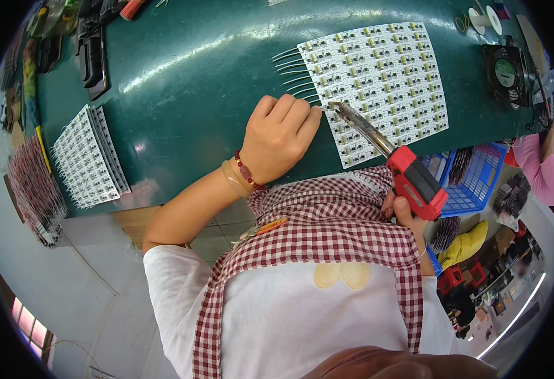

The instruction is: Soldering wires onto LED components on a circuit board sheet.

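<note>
A white circuit board panel with rows of small components lies on the green table. Several thin white wires stick out from its left edge. At that same edge, my left hand is closed, its fingertips pinching what looks like the end of one white wire. My right hand grips the red and black handle of a soldering iron. The iron's metal tip rests at the board's left edge, just beside my left fingertips. Part of the right hand is hidden behind the handle.
A stack of wired boards and a bundle of dark red and white wires sit at the left. Black tools lie behind them. At the right are a black fan, a white spool, blue baskets and another person's pink sleeve.
</note>
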`<state>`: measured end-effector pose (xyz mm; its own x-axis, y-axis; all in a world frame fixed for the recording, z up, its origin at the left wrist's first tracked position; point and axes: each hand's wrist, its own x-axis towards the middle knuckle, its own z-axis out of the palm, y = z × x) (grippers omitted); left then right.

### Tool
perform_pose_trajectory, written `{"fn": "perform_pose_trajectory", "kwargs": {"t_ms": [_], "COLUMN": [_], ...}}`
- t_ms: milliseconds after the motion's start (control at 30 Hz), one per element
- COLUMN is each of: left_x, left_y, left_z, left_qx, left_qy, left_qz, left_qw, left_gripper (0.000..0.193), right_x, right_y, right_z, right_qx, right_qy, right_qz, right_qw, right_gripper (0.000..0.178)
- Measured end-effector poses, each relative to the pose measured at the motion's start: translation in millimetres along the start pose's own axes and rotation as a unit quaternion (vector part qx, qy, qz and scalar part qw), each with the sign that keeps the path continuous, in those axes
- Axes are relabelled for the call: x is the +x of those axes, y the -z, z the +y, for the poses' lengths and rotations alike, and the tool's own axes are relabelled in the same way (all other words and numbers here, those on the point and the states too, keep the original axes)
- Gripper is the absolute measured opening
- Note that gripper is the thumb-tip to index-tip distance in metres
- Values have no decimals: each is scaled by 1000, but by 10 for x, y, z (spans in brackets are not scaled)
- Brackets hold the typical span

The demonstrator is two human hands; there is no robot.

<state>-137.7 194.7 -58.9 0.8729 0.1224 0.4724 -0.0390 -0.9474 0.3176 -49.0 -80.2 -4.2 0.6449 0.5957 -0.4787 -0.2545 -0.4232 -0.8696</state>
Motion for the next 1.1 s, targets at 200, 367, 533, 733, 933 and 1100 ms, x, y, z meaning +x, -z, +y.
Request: {"fn": "perform_pose_trajectory", "kwargs": {"t_ms": [200,367,533,733,933,1100], "left_x": [-7,0,6,11,-10,-13], "left_y": [-4,-11,-12,1,-7,-7], "left_z": [-6,-10,-8,-17,-7,0], "left_qx": [-1,-3,-2,-5,-7,-6], "left_qy": [5,9,8,8,3,1], "left_qz": [-3,-6,-1,11,3,0], "left_qw": [1000,1000,1000,1000,1000,1000], "left_gripper": [20,20,19,19,19,19], "right_x": [-37,-53,20,5,-34,-32], "right_y": [52,42,61,89,63,58], "right_z": [-72,-20,18,32,62,2], "right_qx": [-1,-7,-123,-103,-69,-84], "right_qy": [-73,-62,83,72,51,36], "right_qz": [-35,-11,-26,-23,2,-11], "right_qw": [997,998,989,992,996,996], "right_gripper": [18,20,47,52,51,43]}}
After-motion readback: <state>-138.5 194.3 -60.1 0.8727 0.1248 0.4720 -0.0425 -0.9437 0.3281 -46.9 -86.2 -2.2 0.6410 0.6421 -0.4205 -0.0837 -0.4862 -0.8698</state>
